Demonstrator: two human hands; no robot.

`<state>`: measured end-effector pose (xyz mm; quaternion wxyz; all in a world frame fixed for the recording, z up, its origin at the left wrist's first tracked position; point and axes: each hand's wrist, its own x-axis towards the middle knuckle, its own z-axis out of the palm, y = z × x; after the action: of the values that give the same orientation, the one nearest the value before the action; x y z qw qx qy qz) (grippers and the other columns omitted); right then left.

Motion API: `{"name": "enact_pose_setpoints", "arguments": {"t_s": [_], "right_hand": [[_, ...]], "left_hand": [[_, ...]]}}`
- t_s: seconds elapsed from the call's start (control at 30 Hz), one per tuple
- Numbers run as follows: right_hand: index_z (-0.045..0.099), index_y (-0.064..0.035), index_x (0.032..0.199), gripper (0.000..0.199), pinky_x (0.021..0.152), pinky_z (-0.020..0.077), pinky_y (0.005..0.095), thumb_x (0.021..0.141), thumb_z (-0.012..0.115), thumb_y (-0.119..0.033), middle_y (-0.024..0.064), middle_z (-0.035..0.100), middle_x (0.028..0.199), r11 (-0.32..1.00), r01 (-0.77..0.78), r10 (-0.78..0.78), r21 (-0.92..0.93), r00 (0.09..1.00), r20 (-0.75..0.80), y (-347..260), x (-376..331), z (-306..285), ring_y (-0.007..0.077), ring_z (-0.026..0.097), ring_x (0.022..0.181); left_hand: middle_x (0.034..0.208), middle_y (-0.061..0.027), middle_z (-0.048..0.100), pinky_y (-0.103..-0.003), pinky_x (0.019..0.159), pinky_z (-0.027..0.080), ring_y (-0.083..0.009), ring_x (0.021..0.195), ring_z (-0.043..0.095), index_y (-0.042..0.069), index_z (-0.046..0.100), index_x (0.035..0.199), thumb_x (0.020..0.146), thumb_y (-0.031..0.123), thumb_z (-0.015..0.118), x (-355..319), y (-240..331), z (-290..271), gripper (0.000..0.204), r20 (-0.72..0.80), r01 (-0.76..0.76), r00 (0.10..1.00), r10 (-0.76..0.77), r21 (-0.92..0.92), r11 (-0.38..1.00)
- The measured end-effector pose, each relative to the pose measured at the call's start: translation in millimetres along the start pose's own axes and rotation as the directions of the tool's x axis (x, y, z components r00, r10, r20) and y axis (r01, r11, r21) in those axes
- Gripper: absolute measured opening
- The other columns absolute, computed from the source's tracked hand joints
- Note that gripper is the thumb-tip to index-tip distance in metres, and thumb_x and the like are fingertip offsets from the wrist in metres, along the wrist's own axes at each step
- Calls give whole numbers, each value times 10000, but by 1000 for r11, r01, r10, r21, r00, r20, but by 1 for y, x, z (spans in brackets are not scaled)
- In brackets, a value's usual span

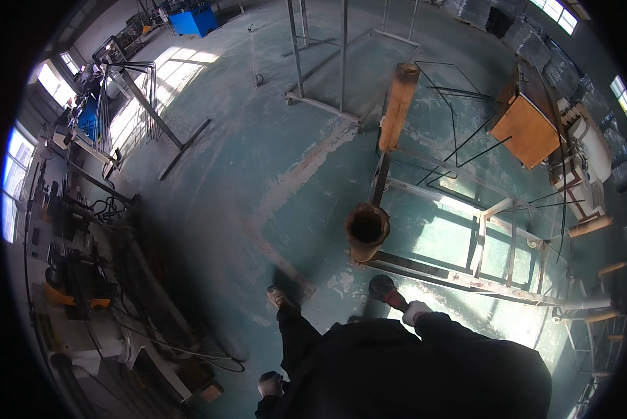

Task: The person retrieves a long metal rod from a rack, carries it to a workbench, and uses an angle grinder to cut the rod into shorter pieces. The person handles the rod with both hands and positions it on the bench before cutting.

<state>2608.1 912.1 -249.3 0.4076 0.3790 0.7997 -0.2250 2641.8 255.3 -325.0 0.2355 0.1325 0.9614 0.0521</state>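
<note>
My right hand (pixel 416 312), in a white glove, is closed around the end of a red-and-black hand tool (pixel 392 295) with a rounded dark head. I cannot make out its exact kind. The tool points forward and left, just short of a metal frame with a rusty upright tube (pixel 366 234). Low by my left side is my left hand (pixel 270 384), also gloved; its fingers are too dark and partly hidden to read.
The metal frame (pixel 460 279) stretches rightward, with a brown cylinder (pixel 399 105) at its far end. Bent black rods lie near a wooden box (pixel 526 126). Machinery and a looping cable (pixel 223 363) stand on my left. A rack (pixel 327 108) stands ahead, a blue bin (pixel 193 21) beyond.
</note>
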Motion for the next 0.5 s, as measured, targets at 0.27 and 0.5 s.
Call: {"name": "enact_pose_setpoints", "arguments": {"t_s": [0.27,0.5], "right_hand": [[832,-20,1236,497,1035,621,443,833,825,-310,244,824,1237,924,-330,309,195,942,131,-150,23,55,369,779,1260],[845,-29,1215,562,1032,613,475,827,886,-434,248,823,1234,599,-568,506,564,815,283,-299,58,76,394,775,1258]], "left_hand": [[1052,-184,804,-398,744,617,-286,843,771,-55,763,1257,956,66,727,394,-121,-254,327,205,348,908,-365,-854,386],[998,-153,791,-380,739,617,-257,804,748,-65,749,1262,972,72,707,706,-91,-453,324,123,131,991,-48,-868,479]]}}
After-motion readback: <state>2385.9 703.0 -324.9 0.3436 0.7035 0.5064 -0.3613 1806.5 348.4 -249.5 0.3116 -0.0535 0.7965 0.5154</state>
